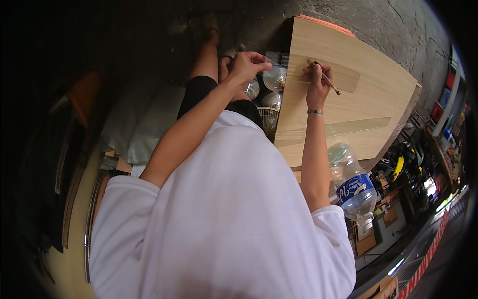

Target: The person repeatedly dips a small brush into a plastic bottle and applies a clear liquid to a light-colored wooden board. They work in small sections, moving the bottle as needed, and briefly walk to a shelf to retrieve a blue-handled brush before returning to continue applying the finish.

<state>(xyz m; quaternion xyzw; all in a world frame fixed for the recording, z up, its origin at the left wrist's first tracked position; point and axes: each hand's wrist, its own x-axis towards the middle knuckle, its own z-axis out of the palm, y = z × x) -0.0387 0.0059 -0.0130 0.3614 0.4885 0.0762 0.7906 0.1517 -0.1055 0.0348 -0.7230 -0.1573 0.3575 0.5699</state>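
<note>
A pale wooden board [378, 65] lies to the right of my legs. My right hand [317, 82] is over it, closed around a slim, brown, pen-like stick [327, 82]. Beneath that hand a see-through strip [346, 74] rests on the board, its left part running toward my left hand. My left hand [247, 69] is beyond the board's left edge, thumb and fingers pinched together. Whether it grips the strip's end or something else cannot be made out. A second see-through strip [356, 125] lies slanted across the nearer part of the board.
A large clear bottle [354, 187] with a blue label is beside my right forearm. More clear bottles [274, 77] and a slatted basket [269, 119] sit between my legs and the board. Grey plastic sheeting [142, 119] is at left; cluttered shelves [443, 109] stand far right.
</note>
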